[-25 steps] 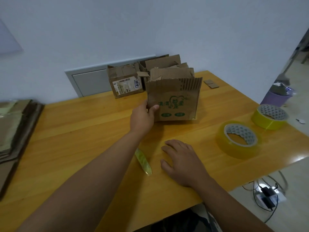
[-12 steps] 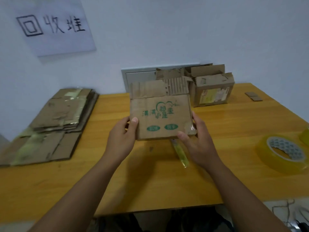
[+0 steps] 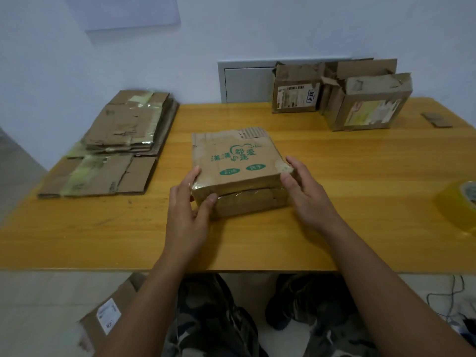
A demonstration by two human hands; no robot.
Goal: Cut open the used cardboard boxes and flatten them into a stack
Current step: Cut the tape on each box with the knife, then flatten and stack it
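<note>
- Table [image 3: 334, 176]: wooden, orange-yellow top, set against a pale wall.
- Box [image 3: 235, 161]: brown cardboard, green print on its upper face, lay on the table near the front edge, about the middle. Clear tape ran across its near side, and its far top edge was torn, showing corrugation.
- Left hand [image 3: 186, 210]: held the box's near left corner, fingers up along the left side, thumb pressed on the taped near face.
- Right hand [image 3: 306, 194]: held the box's right side, fingers lightly bent, fingertips at the taped upper right corner, thumb at the near right edge.
- Stack [image 3: 116, 143]: flattened cardboard, several layers, some with greenish tape, lay at the table's left end, well apart from the box.
- Labelled box [image 3: 296, 91]: opened, torn flaps, white shipping label, stood at the back of the table by the wall.
- Big box [image 3: 368, 104]: opened, ragged flaps, pale label on its front, stood just right of the labelled box, touching or nearly so.
- Scraps [image 3: 436, 119]: small cardboard pieces, lay at the far right of the table.
- Tape roll [image 3: 461, 207]: yellowish, lay at the right edge, partly out of frame.
- Wall panel [image 3: 247, 83]: grey, behind the table.
- Floor box [image 3: 108, 320]: cardboard with white label, lay under the table's front edge at left.
</note>
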